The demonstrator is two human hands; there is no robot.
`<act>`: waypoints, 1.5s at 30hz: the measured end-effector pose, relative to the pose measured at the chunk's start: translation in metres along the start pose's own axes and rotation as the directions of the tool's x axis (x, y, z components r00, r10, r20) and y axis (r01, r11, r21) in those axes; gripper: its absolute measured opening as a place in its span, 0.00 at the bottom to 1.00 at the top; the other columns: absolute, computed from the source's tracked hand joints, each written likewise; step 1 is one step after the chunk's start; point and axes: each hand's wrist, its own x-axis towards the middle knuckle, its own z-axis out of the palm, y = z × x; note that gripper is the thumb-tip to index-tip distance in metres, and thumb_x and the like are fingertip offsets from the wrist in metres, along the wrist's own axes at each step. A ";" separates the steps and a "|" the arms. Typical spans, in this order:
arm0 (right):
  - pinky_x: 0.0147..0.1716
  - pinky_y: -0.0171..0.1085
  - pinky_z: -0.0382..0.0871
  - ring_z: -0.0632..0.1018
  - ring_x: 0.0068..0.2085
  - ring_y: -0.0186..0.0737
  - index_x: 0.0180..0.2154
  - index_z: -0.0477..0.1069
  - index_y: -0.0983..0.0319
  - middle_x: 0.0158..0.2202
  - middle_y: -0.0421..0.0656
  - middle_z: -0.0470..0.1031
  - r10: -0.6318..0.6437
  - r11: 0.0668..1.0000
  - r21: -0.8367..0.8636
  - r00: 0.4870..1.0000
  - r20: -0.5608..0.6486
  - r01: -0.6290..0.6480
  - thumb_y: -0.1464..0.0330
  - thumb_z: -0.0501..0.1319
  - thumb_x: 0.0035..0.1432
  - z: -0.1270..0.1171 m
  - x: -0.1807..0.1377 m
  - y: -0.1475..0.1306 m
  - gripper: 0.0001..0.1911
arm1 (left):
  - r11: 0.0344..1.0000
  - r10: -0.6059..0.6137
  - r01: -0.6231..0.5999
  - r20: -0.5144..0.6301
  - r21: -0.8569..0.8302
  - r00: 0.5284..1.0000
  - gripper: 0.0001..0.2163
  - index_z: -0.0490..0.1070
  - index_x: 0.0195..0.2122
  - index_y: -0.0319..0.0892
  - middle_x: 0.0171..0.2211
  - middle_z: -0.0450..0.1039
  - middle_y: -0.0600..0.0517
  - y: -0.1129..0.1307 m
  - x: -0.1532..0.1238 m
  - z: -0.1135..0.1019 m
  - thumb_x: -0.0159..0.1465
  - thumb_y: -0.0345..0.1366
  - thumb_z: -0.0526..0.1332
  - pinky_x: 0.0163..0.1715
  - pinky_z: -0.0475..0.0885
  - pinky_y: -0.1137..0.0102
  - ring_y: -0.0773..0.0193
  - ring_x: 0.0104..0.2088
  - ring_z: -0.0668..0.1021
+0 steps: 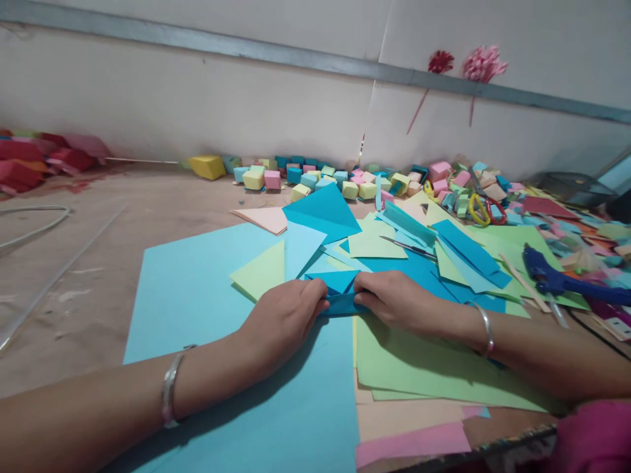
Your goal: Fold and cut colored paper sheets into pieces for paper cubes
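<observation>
Between my two hands is a folded piece of dark blue paper (341,303), creased into a strip along its near edge with a pointed flap behind. My left hand (290,312) pinches its left end between thumb and fingers. On the other end, my right hand (387,295) is closed in a similar pinch. Both hands rest just above a large light blue sheet (197,289) and green sheets (434,368). Folded blue paper (323,213) and a pale green triangle (261,269) lie right behind my hands.
Small paper boxes (273,179) line the wall. Red-and-yellow scissors (486,210), a blue glue gun (566,282), a pen (409,246) and a wooden stick (525,282) lie to the right among paper scraps. Red paper shapes (22,161) are piled at far left.
</observation>
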 end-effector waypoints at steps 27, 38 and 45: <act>0.31 0.34 0.55 0.71 0.32 0.35 0.37 0.70 0.63 0.34 0.43 0.75 -0.105 0.994 -0.001 0.962 -0.251 0.109 0.64 0.56 0.64 0.008 -0.001 0.007 0.10 | 0.995 -0.068 0.076 0.120 -0.064 0.990 0.11 0.68 0.44 0.39 0.36 0.73 0.46 0.003 0.000 -0.003 0.69 0.32 0.47 0.34 0.70 0.64 0.57 0.35 0.75; 0.28 0.33 0.51 0.70 0.31 0.35 0.38 0.70 0.62 0.35 0.44 0.76 0.001 0.999 -0.042 0.992 -0.122 -0.006 0.63 0.55 0.65 0.004 0.001 0.003 0.10 | 0.986 -0.112 0.122 0.086 -0.117 0.990 0.14 0.62 0.54 0.38 0.38 0.73 0.47 0.003 -0.001 -0.003 0.69 0.36 0.51 0.32 0.69 0.66 0.59 0.34 0.75; 0.28 0.33 0.50 0.69 0.30 0.34 0.37 0.69 0.63 0.32 0.43 0.75 0.017 0.999 -0.035 0.990 -0.137 -0.022 0.64 0.54 0.66 0.006 0.002 0.002 0.10 | 0.996 -0.073 0.084 0.211 -0.040 0.975 0.16 0.72 0.46 0.40 0.35 0.71 0.47 0.005 0.004 -0.007 0.71 0.36 0.46 0.32 0.68 0.64 0.56 0.34 0.74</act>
